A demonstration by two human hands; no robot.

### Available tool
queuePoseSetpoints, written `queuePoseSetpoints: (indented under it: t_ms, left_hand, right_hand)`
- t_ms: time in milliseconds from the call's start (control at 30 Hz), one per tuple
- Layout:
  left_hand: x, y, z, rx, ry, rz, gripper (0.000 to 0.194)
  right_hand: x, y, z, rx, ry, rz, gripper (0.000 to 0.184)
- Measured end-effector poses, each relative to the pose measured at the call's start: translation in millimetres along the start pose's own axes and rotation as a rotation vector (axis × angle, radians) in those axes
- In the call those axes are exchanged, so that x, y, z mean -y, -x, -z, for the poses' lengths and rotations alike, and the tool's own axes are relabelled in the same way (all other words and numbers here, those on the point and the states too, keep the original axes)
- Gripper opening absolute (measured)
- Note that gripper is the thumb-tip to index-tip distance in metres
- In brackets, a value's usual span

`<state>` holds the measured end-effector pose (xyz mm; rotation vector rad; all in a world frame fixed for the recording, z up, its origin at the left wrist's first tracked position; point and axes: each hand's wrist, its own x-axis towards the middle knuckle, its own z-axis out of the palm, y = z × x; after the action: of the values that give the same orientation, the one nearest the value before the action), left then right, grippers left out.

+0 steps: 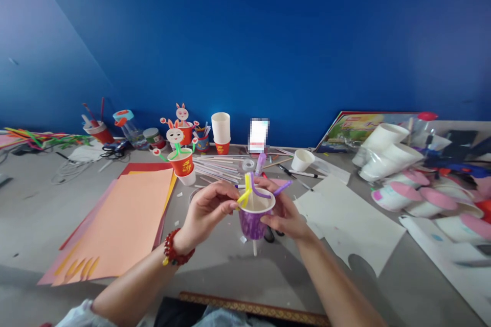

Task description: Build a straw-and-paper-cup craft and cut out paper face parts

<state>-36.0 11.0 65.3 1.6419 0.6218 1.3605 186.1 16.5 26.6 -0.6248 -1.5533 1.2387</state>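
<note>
A purple-coloured paper cup [252,224] is held up over the grey table, its open rim tilted towards me. My right hand [289,218] wraps around the cup's right side, thumb on the front. With its fingertips closed, my left hand [213,208] pinches a bent yellow straw [244,196] at the cup's left rim. A purple straw [284,187] bends inside the cup and its tip sticks out to the right. Below the cup's base pokes a short pale stick [255,249]. Dark scissor handles [269,236] show partly behind the cup.
Coloured paper sheets [130,214] lie left, white paper [353,219] right. Red cups with rabbit faces [182,162], stacked white cups [221,127] and loose straws [215,167] are at the back. Bagged cups [387,153] and pink-topped cups [397,195] crowd the right.
</note>
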Motion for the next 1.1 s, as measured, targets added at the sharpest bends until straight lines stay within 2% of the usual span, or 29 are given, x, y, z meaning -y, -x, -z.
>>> queuePoseSetpoints:
  t_ms: [133,200,433,667,833,1100]
  left_hand:
    - [0,-2,3.0,-0.008,-0.313,-0.290,0.010]
    - [0,-2,3.9,-0.011,-0.391,-0.370,0.016]
    - [-4,-4,1.0,-0.008,-0.456,-0.388,0.020]
    - [-10,-10,11.1,0.182,-0.589,-0.434,0.038]
    - [-9,-14,15.0,0.219,-0.589,-0.420,0.032]
    - [-8,-22,23.5,0.350,-0.570,-0.451,0.029]
  right_hand:
    - [-4,0,0,-0.032,0.017,-0.012,0.061]
    - [-6,1,-1,-0.034,0.006,-0.012,0.060]
    - [-11,2,-2,-0.062,-0.022,0.017,0.057]
    - [-5,1,1,-0.082,-0.025,0.038,0.055]
    - [-8,0,1,-0.079,-0.017,0.024,0.061]
    - [-8,0,1,-0.057,0.010,0.031,0.071]
